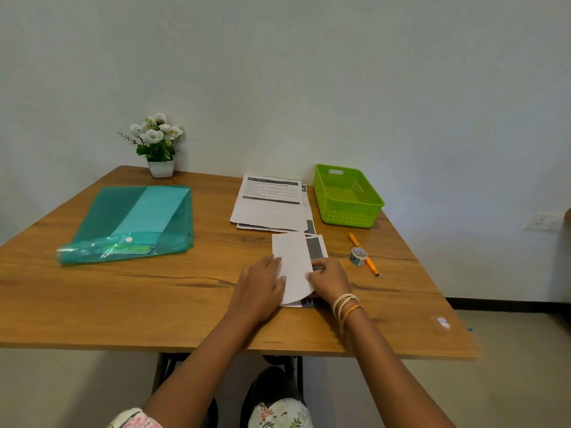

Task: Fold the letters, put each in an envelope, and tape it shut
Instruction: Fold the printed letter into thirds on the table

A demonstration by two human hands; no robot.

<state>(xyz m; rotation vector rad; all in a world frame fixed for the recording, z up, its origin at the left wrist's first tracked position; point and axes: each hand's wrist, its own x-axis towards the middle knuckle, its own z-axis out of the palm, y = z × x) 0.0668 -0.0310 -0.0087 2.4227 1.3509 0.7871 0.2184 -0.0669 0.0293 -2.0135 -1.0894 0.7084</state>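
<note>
Hands meet over one printed letter (293,267) near the front edge of a wooden table (123,304). The left hand (262,288) lies flat with fingers spread, pinning the sheet's left side. The right hand (329,278) pinches the folded-over flap between thumb and fingertips, drawing it across; the white back of the page curves upward and no crease looks pressed down yet.

Behind it, close to the wall, a stack of unfolded letters (272,205) lies flat, so most of the folding appears to be left. A green plastic basket (347,196) beside the stack holds nothing visible, suggesting no finished envelope so far. A patterned tape roll (358,256) rests against an orange pen (363,253), just right of the hands, seemingly untouched. To the left lies a teal plastic document folder (133,220) with its flap open; it may hold the envelopes, though that cannot be told. A potted white flower (157,143) stands at the back.
</note>
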